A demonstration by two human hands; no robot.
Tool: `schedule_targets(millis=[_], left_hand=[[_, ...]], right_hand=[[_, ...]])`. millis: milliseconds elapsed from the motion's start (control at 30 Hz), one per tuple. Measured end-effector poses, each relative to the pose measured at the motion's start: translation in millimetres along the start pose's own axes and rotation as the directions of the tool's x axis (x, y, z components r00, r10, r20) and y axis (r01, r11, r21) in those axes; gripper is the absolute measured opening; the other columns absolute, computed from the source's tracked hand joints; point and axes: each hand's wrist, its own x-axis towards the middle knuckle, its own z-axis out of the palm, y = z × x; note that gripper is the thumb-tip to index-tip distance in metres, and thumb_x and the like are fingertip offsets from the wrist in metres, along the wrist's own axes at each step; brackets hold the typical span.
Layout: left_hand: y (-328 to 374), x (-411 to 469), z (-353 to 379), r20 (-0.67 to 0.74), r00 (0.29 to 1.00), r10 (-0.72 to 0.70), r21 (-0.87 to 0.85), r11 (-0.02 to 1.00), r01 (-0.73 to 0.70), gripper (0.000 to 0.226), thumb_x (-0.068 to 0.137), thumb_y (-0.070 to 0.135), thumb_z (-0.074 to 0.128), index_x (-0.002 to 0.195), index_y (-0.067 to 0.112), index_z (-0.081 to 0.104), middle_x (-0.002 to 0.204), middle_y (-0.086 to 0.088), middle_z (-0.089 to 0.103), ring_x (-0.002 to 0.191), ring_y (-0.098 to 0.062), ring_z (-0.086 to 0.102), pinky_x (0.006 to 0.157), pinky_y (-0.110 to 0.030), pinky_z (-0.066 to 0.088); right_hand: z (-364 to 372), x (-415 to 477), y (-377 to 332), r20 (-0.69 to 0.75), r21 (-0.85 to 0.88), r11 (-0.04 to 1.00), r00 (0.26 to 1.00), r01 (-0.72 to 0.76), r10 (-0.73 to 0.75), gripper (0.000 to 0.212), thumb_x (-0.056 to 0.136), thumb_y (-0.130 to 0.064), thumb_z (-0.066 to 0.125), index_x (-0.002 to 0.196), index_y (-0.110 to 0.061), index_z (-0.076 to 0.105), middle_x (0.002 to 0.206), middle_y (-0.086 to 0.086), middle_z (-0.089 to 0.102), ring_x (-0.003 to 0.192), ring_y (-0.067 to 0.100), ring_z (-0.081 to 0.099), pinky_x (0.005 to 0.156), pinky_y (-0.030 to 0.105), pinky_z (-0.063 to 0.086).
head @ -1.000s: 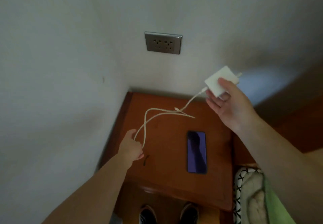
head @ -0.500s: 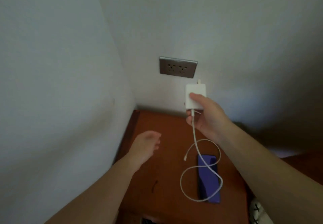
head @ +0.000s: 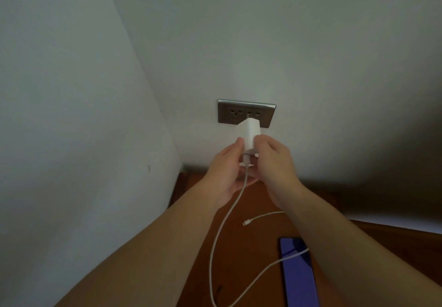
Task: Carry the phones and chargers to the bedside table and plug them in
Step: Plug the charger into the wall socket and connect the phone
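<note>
A white charger block (head: 248, 133) is held up against the grey wall socket plate (head: 229, 114), its top at the right-hand outlet. My left hand (head: 227, 170) and my right hand (head: 275, 163) both grip the block from either side. Its white cable (head: 216, 239) hangs down from the block and loops over the brown bedside table (head: 260, 247). The cable's free plug end (head: 245, 223) lies loose on the table. A phone with a purple-lit screen (head: 299, 275) lies flat at the lower right, with the cable crossing its top corner.
The socket sits in a room corner, with a pale wall (head: 71, 139) close on the left. A small dark mark (head: 218, 291) shows on the tabletop near the cable loop. Dark shadow covers the wall on the right.
My right hand raised the charger block from below the socket up to the outlet. My left hand, which was open and empty over the table, came up and took hold of the block.
</note>
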Motion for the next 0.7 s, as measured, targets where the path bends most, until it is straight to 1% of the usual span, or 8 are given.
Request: schedule_targets(millis=[67,100,200,300,367,500,633,700], left_hand=[[-1,6,0,0.028,0.999,-0.023,-0.001,1.0,0.023,0.037,0.1,0.046,0.041,0.117,0.02,0.06,0.115,-0.008,0.069,0.104,-0.024,0.067,0.084,-0.04,0.057],[-2,9,0,0.04,0.999,-0.023,0.021,1.0,0.022,0.041,0.098,0.05,0.041,0.119,0.021,0.06,0.117,-0.008,0.068,0.106,-0.023,0.066,0.087,-0.04,0.056],[-3,16,0,0.083,0.997,0.005,0.055,0.998,-0.01,0.046,0.092,0.061,0.042,0.118,0.027,0.059,0.122,-0.004,0.064,0.111,-0.022,0.064,0.086,-0.037,0.056],[-2,20,-1,0.096,0.995,0.009,0.076,0.997,-0.016,0.038,0.092,0.06,0.043,0.108,0.031,0.061,0.12,-0.002,0.063,0.112,-0.023,0.062,0.089,-0.038,0.055],[-2,22,-2,0.087,0.996,0.027,0.114,0.993,-0.037,0.032,0.095,0.057,0.043,0.106,0.033,0.061,0.119,-0.002,0.064,0.111,-0.022,0.062,0.088,-0.038,0.056],[-8,27,-4,0.071,0.994,0.082,0.253,0.963,-0.097,0.034,0.097,0.053,0.04,0.119,0.032,0.055,0.122,-0.007,0.061,0.111,-0.024,0.061,0.094,-0.043,0.054],[-7,25,-8,0.092,0.989,0.114,0.237,0.962,-0.133,0.036,0.094,0.053,0.046,0.116,0.03,0.064,0.121,-0.003,0.064,0.112,-0.023,0.062,0.098,-0.046,0.052],[-5,24,-9,0.112,0.986,0.127,0.227,0.962,-0.149,0.043,0.086,0.058,0.051,0.117,0.031,0.065,0.122,-0.003,0.064,0.114,-0.021,0.061,0.099,-0.045,0.051]], right_hand=[[-1,2,-1,-0.044,0.039,0.999,0.999,-0.011,0.013,0.015,0.091,-0.033,0.057,0.092,-0.028,0.071,0.094,0.004,0.071,0.09,0.025,0.069,0.078,0.048,0.059],[-2,4,-2,-0.058,0.06,0.997,0.997,-0.038,0.042,0.013,0.089,-0.035,0.062,0.096,-0.028,0.07,0.097,0.002,0.071,0.091,0.024,0.069,0.08,0.047,0.058],[-3,8,-3,-0.017,0.119,0.978,0.984,-0.172,0.175,0.035,0.081,-0.042,0.071,0.106,-0.018,0.067,0.104,0.005,0.071,0.095,0.024,0.068,0.087,0.044,0.055],[-2,9,-4,0.029,0.168,0.954,0.969,-0.249,0.247,0.04,0.08,-0.04,0.072,0.106,-0.011,0.065,0.107,0.01,0.07,0.098,0.028,0.067,0.092,0.048,0.052],[-3,11,-2,0.008,0.203,0.948,0.968,-0.246,0.25,0.041,0.08,-0.039,0.073,0.109,-0.01,0.065,0.109,0.011,0.069,0.1,0.03,0.066,0.093,0.05,0.051],[-2,11,7,-0.022,0.248,0.942,0.971,-0.227,0.24,0.03,0.081,-0.039,0.071,0.101,-0.018,0.066,0.11,0.006,0.068,0.105,0.028,0.063,0.094,0.049,0.05],[-2,14,6,-0.043,0.215,0.956,0.976,-0.2,0.214,0.027,0.078,-0.041,0.073,0.093,-0.02,0.069,0.104,0.004,0.07,0.104,0.026,0.064,0.093,0.049,0.051],[-3,17,2,-0.051,0.213,0.955,0.973,-0.208,0.223,0.029,0.075,-0.041,0.077,0.09,-0.017,0.069,0.1,0.005,0.072,0.097,0.027,0.067,0.088,0.048,0.054]])
